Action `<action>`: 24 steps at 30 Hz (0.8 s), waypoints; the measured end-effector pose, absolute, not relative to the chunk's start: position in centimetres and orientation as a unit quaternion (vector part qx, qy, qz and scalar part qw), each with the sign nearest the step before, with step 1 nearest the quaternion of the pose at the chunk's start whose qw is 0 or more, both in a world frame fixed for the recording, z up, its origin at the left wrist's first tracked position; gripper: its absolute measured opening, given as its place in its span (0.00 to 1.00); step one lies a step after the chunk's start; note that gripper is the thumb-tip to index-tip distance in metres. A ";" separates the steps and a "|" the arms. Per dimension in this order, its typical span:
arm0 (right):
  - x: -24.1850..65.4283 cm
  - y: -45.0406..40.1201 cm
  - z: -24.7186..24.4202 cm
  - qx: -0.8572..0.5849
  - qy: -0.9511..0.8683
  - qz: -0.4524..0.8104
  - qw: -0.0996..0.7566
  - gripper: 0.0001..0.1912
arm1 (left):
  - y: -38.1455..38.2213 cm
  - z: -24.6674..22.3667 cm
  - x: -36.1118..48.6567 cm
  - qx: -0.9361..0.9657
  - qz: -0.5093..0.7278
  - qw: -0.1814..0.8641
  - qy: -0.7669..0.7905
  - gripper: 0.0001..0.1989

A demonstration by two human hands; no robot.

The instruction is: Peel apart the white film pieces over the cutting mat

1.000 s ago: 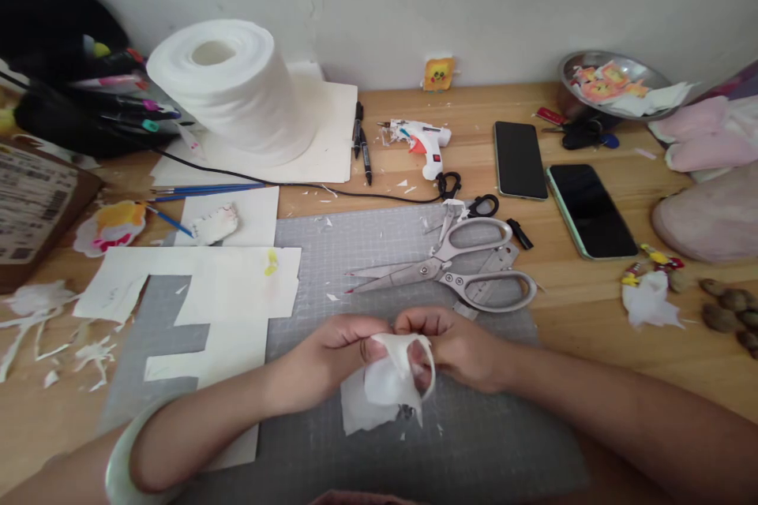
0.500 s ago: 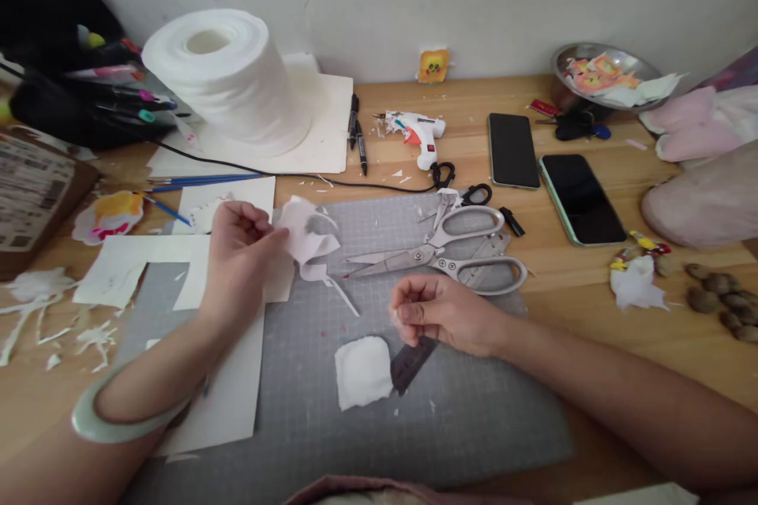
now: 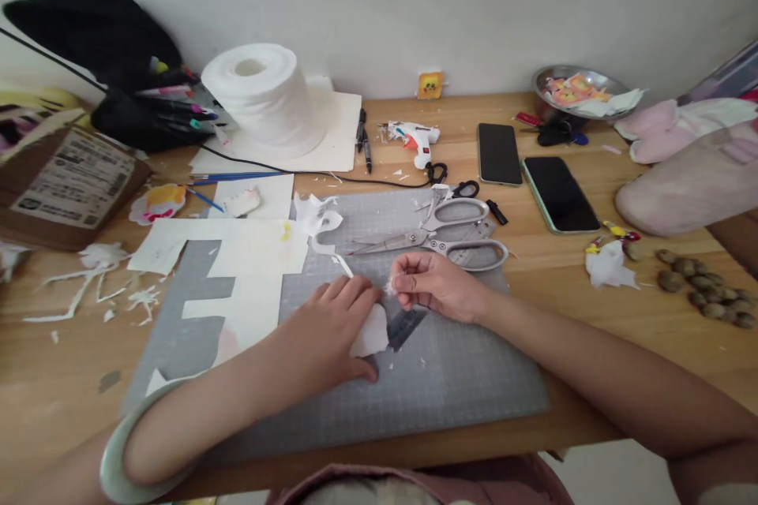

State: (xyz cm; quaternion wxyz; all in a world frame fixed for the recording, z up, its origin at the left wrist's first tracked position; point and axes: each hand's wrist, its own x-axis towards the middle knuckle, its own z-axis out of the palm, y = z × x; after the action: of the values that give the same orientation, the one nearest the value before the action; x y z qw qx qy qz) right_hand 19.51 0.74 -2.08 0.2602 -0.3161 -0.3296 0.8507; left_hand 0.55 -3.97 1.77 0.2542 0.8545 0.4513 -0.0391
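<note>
1. My left hand [image 3: 340,323]: palm down over the white square [image 3: 373,334], thumb and fingers apart, one on either side of it. Firm contact or not, can't tell; hand hides part of the square.
2. White square: lies on the grey cutting mat [image 3: 462,379], right corner just beside a dark flat strip [image 3: 408,325].
3. My right hand [image 3: 431,286]: thumb and fingertips together, pinching a wispy white scrap [image 3: 389,286], small and blurry. Held above the mat, near the strip's upper end.
4. Big scissors [image 3: 435,241]: on the mat just beyond my right hand, blades pointing left, handles right.
5. Curled white offcut [image 3: 313,217]: beyond my left hand, thin tail trailing toward my fingers.
6. Cut white paper [image 3: 252,252]: left part of mat, notched edges, yellow smear near its right side.
7. Behind the mat: glue gun [image 3: 418,140], two black pens [image 3: 364,144], fat white roll [image 3: 260,102] on paper sheets.
8. Right side: two phones, dark screens up; metal bowl [image 3: 542,99] of painted pieces farther back.
9. Pale bangle [image 3: 114,461]: on my left arm.
</note>
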 end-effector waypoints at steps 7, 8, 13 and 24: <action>19.4 0.2 -2.3 -0.344 -0.402 0.795 0.296 0.12 | -3.0 1.8 -0.2 0.850 0.006 0.287 0.442 0.13; 19.4 0.1 -2.3 -0.349 -0.419 0.785 0.294 0.11 | -3.0 1.7 -0.3 0.843 0.023 0.295 0.449 0.13; 19.3 -0.7 -2.0 -0.372 -0.485 0.733 0.298 0.08 | -2.8 1.4 0.1 0.774 0.075 0.373 0.507 0.16; 19.5 -1.2 -1.7 -0.369 -0.721 0.510 0.290 0.06 | -2.9 -0.1 0.9 0.708 0.139 0.461 0.517 0.17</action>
State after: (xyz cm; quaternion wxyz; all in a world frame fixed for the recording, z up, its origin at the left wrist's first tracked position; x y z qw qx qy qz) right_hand 19.48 -1.24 -1.67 0.2904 -0.3687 -0.7209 0.5099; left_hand 0.91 -2.94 -0.14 0.4614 0.7078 0.5166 0.1389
